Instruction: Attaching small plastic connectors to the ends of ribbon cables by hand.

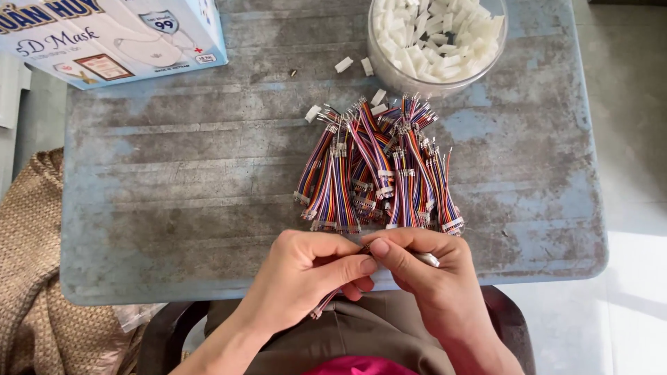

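This looks like a small home workshop for piecework assembly rather than a factory floor. The landmark is a worn tabletop (174,180), its blue paint rubbed down to grey in broad patches. At its middle lies a heap of short rainbow-coloured wire harnesses (379,170). At the far right edge of the tabletop stands a clear round tub (438,42) full of small white plastic connector housings, a few spilled beside it. On its far left corner sits a cardboard box of face masks (111,35). Left of the tabletop is a woven fabric seat (28,264); to its right, pale floor tiles (625,139) in sunlight.
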